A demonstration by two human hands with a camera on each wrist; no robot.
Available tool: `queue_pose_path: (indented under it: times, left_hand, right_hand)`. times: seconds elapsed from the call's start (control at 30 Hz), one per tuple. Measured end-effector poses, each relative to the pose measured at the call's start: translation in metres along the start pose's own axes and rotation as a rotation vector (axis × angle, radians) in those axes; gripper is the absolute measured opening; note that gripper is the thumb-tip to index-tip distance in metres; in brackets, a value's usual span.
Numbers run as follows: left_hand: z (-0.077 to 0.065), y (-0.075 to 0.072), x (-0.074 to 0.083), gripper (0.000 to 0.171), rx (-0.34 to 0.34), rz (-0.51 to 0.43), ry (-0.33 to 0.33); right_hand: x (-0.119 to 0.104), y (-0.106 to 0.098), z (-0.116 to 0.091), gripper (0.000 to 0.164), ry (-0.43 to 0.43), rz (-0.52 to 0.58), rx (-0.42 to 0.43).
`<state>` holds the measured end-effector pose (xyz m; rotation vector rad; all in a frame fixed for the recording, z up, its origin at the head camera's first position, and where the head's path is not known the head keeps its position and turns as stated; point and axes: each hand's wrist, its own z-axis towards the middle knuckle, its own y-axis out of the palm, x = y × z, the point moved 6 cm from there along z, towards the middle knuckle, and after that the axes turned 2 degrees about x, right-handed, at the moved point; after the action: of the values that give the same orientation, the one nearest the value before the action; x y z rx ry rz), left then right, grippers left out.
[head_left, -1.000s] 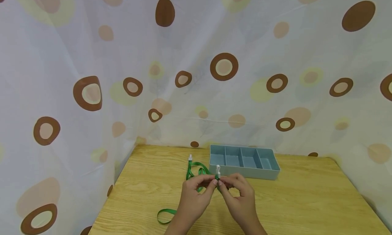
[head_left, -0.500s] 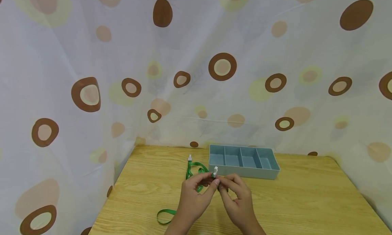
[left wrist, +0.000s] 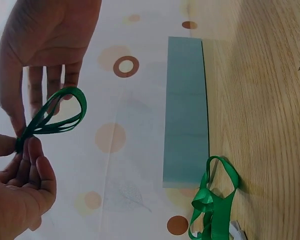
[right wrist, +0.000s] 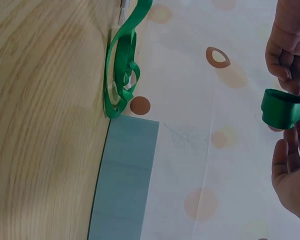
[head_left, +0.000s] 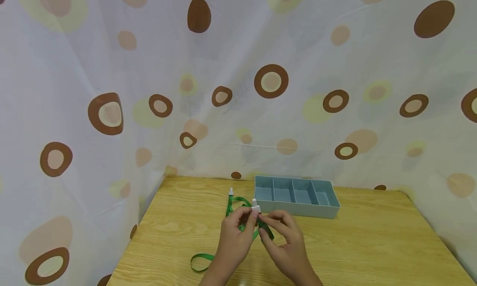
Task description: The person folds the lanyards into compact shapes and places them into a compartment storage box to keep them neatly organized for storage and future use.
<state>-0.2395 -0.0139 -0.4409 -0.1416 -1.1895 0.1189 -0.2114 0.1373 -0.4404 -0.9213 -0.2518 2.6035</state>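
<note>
A green ribbon lanyard with a white plastic clip is held up between both hands, over the table. My left hand pinches it just below the clip with thumb and fingers. The fingertips of my right hand grip the folded ribbon right beside. In the left wrist view the gathered lanyard spreads into several loops past the pinching fingers. From the right wrist it appears as a rolled green band between the two hands. The clip is hidden in both wrist views.
A second green lanyard with a white clip lies loosely on the wooden table. A green ribbon loop rests near my left forearm. Behind the hands stands a blue-grey box with several compartments, close to a spotted curtain.
The held clip has shifted left and turned so its broad face shows. More folded ribbon now appears between the hands. The left hand has moved slightly left; the table items stay put.
</note>
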Motion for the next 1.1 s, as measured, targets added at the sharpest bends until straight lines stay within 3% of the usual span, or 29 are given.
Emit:
queue_pose_path:
  times: [0.2,0.37,0.5,0.77,0.9,1.1]
  left_hand:
    - [0.002,-0.004,0.002,0.023,0.07,-0.015,-0.028]
    - [0.001,-0.007,0.004,0.021,0.103,-0.036,-0.037]
    - [0.001,-0.009,0.002,0.02,0.13,-0.048,-0.029]
    - [0.002,-0.014,0.002,0.024,0.189,-0.066,-0.015]
    - [0.003,-0.016,0.002,0.026,0.196,-0.079,-0.009]
    - [0.003,-0.018,0.0,0.022,0.212,-0.083,-0.027]
  right_hand:
    - [0.007,0.002,-0.001,0.067,0.121,-0.099,-0.045]
    - [0.012,0.004,-0.003,0.066,0.194,-0.143,-0.077]
    - [0.01,0.007,-0.005,0.064,0.176,-0.142,-0.096]
    - [0.002,0.005,-0.007,0.056,0.033,-0.175,-0.05]
    - [0.003,0.004,-0.006,0.05,0.042,-0.148,-0.047]
    - [0.003,0.005,-0.008,0.055,0.05,-0.111,-0.042]
